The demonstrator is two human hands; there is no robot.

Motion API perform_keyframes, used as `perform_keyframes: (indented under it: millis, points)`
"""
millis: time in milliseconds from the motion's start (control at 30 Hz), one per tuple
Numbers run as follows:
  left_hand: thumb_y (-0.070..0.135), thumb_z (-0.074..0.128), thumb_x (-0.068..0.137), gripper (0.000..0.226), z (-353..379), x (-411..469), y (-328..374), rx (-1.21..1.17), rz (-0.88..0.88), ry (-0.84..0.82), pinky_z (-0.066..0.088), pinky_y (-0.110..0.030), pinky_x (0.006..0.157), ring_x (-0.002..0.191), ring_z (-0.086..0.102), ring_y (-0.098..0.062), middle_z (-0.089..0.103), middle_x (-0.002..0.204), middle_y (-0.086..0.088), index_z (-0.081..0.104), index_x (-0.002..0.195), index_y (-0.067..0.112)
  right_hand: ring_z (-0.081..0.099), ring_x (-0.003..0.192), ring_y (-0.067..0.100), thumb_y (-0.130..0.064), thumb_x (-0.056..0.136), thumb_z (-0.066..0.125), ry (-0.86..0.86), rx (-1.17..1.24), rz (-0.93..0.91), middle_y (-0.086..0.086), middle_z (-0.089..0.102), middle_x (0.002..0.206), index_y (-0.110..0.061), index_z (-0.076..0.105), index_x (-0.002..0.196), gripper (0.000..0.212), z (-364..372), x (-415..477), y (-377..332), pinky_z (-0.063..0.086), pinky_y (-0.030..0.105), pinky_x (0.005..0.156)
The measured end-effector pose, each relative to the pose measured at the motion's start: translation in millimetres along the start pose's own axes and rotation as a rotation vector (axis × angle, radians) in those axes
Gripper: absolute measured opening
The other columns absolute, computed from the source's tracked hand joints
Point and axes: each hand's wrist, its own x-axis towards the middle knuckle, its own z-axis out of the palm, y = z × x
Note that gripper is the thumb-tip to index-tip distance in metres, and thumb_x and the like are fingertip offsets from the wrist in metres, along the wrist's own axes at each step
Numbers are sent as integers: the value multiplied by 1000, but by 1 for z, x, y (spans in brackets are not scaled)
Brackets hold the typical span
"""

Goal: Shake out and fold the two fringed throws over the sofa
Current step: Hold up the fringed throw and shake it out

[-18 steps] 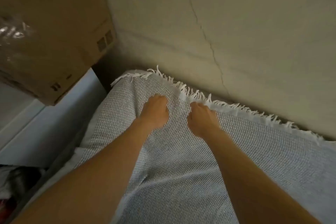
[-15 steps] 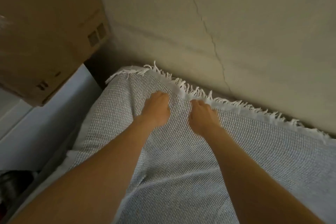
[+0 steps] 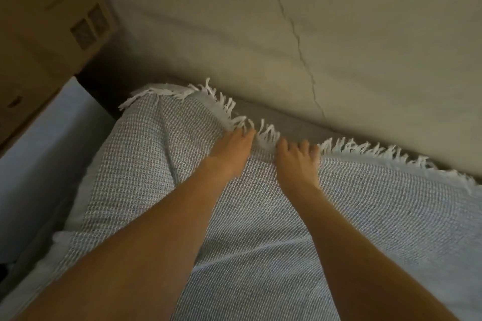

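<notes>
Gathering the far edge is the step in hand. The throw (image 3: 260, 242) lies spread across the centre and lower right of the frame, its fringe (image 3: 365, 150) along the wall (image 3: 391, 47). Our right hand (image 3: 297, 164) curls its fingers over the hem. Our left hand (image 3: 232, 156) has its fingertips buried in tassels, so we cannot tell its hold. Next, we judge, both need firm purchase before lifting to shake.

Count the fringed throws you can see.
1: a pale grey waffle-weave throw with white fringe; left hand and right hand grip its far edge. A second may be hidden.
</notes>
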Motion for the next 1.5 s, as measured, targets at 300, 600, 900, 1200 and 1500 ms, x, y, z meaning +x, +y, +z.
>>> perform_keyframes:
  millis: [300, 600, 900, 1200, 1500]
  points:
    - [14, 66, 99, 17, -31, -59, 13, 134, -213, 76, 51, -40, 74, 96, 68, -29, 59, 126, -8, 64, 116, 13, 65, 105, 26, -39, 101, 56, -17, 185, 51, 4, 68, 112, -17, 60, 115, 27, -34, -58, 33, 48, 42, 97]
    - [19, 51, 105, 15, -98, -146, 78, -116, -258, 279, 42, -37, 64, 78, 56, -25, 59, 94, -4, 51, 92, 13, 68, 92, 31, -8, 100, 47, -174, 220, 238, 9, 70, 102, -17, 41, 97, 11, -122, -146, 86, 46, 39, 80]
    - [22, 52, 105, 17, -162, -253, 189, -243, -159, 473, 44, -38, 67, 78, 54, -25, 63, 97, -4, 62, 107, 9, 53, 69, 31, -11, 104, 37, 165, 515, 426, 10, 57, 83, -13, 43, 101, 7, -228, -276, 151, 43, 39, 60]
    - [21, 58, 101, 14, -197, -360, 335, -493, 18, 512, 52, -44, 71, 88, 66, -38, 73, 96, -15, 69, 99, 13, 63, 94, 42, -21, 106, 42, 426, 756, 152, 18, 70, 102, -11, 54, 111, 16, -342, -383, 186, 38, 39, 66]
    - [12, 68, 97, 31, -217, -464, 445, -989, 367, 149, 52, -31, 77, 86, 69, -14, 76, 100, -5, 69, 124, 28, 62, 74, 30, -20, 97, 54, 710, 949, -4, 8, 67, 82, -13, 62, 93, 12, -406, -482, 223, 44, 38, 60]
